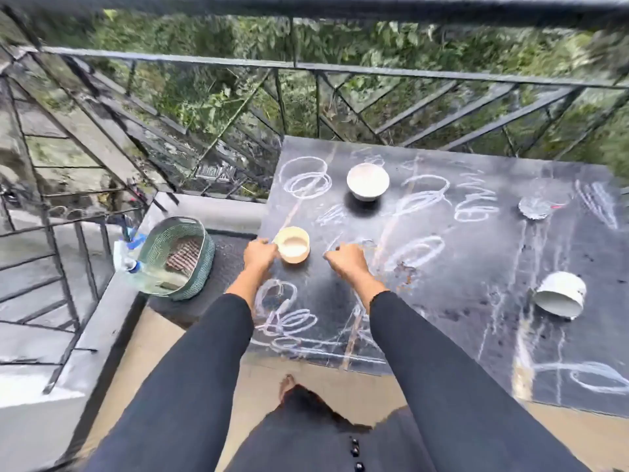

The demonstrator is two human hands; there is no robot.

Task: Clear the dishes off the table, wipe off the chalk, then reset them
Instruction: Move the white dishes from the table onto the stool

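Note:
A dark table (442, 267) is covered with white chalk loops (308, 180). My left hand (260, 255) grips the handle side of a cream cup (292, 245) near the table's left edge. My right hand (347, 262) is closed in a fist on the tabletop just right of the cup; whether it holds anything is hidden. A white bowl (367, 181) stands upright at the back. A white pot (560, 294) lies tilted on its side at the right. A small silvery dish (536, 207) sits at the back right.
A green woven basket (180, 257) with a striped cloth stands on the low ledge left of the table, with a plastic bottle (131, 260) beside it. A metal railing (306, 73) runs behind the table, greenery beyond. My foot shows on tan floor below.

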